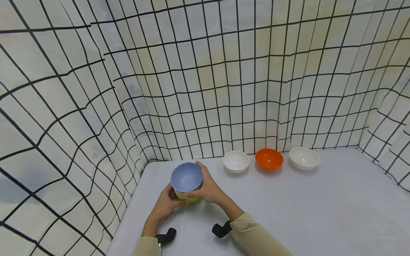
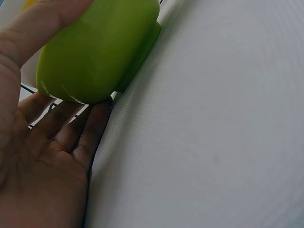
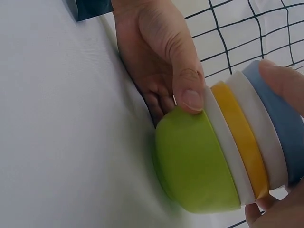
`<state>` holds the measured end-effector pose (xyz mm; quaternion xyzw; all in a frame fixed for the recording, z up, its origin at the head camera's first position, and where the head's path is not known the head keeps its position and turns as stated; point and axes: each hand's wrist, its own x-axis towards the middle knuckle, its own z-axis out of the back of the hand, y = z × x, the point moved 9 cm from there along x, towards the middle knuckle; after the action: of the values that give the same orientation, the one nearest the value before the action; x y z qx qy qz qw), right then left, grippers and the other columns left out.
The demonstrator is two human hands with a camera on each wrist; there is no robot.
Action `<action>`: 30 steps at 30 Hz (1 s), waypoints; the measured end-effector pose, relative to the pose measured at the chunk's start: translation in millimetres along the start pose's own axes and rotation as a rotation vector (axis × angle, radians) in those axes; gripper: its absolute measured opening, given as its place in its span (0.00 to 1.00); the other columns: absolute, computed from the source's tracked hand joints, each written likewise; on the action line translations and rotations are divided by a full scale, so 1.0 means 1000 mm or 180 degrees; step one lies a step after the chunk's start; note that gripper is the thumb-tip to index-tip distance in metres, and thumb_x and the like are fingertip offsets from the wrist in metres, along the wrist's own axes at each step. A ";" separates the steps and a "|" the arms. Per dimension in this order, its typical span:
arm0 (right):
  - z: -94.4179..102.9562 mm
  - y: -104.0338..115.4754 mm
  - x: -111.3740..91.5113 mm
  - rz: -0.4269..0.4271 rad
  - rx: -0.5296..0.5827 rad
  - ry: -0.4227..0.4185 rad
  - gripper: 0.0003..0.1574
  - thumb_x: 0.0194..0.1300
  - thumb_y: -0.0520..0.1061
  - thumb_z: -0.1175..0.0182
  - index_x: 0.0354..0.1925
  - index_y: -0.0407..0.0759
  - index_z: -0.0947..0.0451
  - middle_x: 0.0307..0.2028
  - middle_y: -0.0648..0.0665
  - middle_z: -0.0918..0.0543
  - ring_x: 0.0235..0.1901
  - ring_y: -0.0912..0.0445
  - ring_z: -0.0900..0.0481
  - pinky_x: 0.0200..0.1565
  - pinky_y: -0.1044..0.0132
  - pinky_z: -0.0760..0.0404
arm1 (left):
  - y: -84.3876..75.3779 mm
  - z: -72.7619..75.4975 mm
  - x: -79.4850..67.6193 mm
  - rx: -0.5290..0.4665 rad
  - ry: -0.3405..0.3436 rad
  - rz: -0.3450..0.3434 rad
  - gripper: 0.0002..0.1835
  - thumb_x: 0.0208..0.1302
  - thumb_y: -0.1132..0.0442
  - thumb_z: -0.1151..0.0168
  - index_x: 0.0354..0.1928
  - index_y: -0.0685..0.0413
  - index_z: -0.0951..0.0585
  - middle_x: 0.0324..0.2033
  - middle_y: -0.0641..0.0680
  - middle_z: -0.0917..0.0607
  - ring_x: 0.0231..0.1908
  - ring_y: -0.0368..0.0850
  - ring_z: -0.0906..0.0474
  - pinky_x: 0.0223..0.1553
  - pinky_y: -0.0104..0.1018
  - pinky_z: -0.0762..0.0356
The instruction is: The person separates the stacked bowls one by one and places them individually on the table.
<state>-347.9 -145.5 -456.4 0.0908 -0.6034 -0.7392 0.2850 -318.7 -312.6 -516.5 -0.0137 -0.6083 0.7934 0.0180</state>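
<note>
A nested stack of bowls stands at the left of the table, held between both hands. On top is a blue bowl (image 1: 187, 177); below it in the right wrist view come a white bowl (image 3: 259, 128), a yellow bowl (image 3: 241, 142), another white bowl (image 3: 223, 142) and a green bowl (image 3: 194, 166) at the bottom. My left hand (image 1: 164, 203) grips the green bowl low down, thumb on the near side, fingers round the far-left side. With thumb and fingers spread on opposite sides, my right hand (image 1: 208, 186) holds the blue bowl near the top.
Along the back of the white table (image 1: 288, 206) stand a white bowl (image 1: 236, 161), an orange bowl (image 1: 269, 159) and another white bowl (image 1: 304, 158), in a row. White walls with a black grid (image 1: 211, 78) enclose the table's back and sides.
</note>
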 end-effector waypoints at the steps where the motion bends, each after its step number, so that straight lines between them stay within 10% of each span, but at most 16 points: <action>1: 0.000 0.000 0.000 0.0003 -0.0009 -0.0010 0.76 0.53 0.49 0.20 0.82 0.47 0.62 0.77 0.37 0.42 0.73 0.40 0.36 0.71 0.40 0.27 | 0.000 0.000 0.000 0.0004 -0.0003 0.0004 0.55 0.48 0.64 0.18 0.77 0.41 0.40 0.74 0.52 0.30 0.74 0.53 0.34 0.78 0.52 0.36; 30: 0.007 0.003 -0.002 0.0076 -0.0224 -0.0421 0.73 0.46 0.55 0.17 0.80 0.53 0.48 0.72 0.40 0.34 0.68 0.44 0.30 0.66 0.44 0.22 | 0.002 0.001 0.000 -0.0017 0.0003 -0.0037 0.55 0.49 0.64 0.18 0.77 0.41 0.40 0.73 0.51 0.29 0.74 0.53 0.34 0.77 0.53 0.37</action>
<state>-348.6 -139.1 -452.1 0.0245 -0.5955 -0.7609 0.2563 -318.9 -314.1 -518.1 -0.0106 -0.6104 0.7917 0.0228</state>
